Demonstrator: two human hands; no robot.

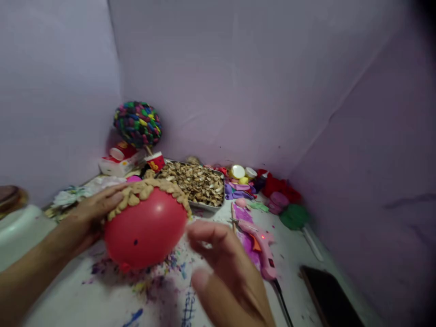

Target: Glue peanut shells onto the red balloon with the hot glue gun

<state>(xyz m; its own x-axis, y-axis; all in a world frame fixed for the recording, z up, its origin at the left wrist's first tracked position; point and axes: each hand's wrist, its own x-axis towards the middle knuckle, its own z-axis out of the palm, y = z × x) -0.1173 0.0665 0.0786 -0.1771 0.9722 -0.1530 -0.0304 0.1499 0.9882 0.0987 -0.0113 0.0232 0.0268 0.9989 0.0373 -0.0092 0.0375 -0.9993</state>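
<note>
My left hand (89, 217) holds a red balloon (150, 231) from its left side, fingers lying over the tan, shell-like pieces (146, 188) that cover its top. The balloon's lower part is bare, with a small dark spot and its knot facing me. At the balloon's right side is my right hand (228, 272), slightly blurred, thumb and fingers apart and nothing seen between them. Whether its fingertips touch the balloon I cannot tell. A pink glue gun (260, 247) with a red light lies just right of that hand.
Behind the balloon sits a metal tray (207, 207) of shell pieces. A multicoloured ball (138, 125) stands on a stem in a red cup (155, 161). At right are a phone (330, 295), a green round piece (294, 216) and purple balloons (240, 190). Walls close in the paint-stained table.
</note>
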